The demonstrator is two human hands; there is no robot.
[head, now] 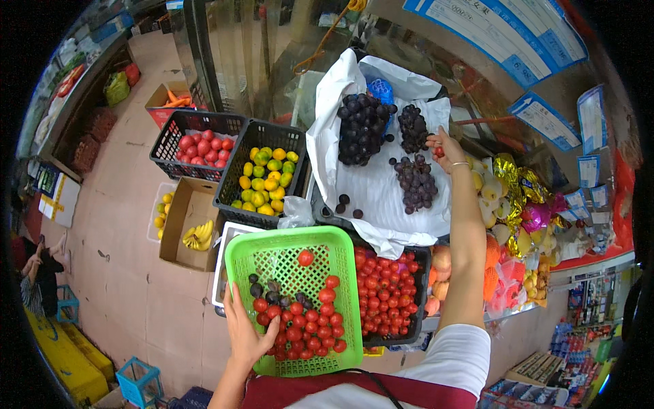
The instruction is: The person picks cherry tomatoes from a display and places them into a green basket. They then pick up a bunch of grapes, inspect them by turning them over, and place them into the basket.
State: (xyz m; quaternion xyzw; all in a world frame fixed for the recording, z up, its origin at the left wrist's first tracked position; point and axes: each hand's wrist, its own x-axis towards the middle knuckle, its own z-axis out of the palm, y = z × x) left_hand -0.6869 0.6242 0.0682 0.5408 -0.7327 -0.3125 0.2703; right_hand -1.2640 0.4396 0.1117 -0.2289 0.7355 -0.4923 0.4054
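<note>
My left hand [249,327] grips the left side of a green plastic basket [294,234], thumb over the inside. Cherry tomatoes [311,327] fill its near half, with a few loose dark grapes [272,297] at the left. My right hand [445,149] reaches over the right edge of a crate lined with white paper [368,204], a small red cherry tomato [439,152] in its fingers. Beside those fingers lies a small bunch of dark grapes [413,128]. Below it rests a purplish bunch [416,184], and a larger bunch [363,128] sits to the left.
A black crate of cherry tomatoes [388,296] stands right of the basket. To the left are a crate of green-yellow citrus [268,179], a crate of tomatoes [204,148] and a cardboard box with bananas [198,236]. Packed fruit [511,225] lies beyond my right arm. A person [38,276] is at far left.
</note>
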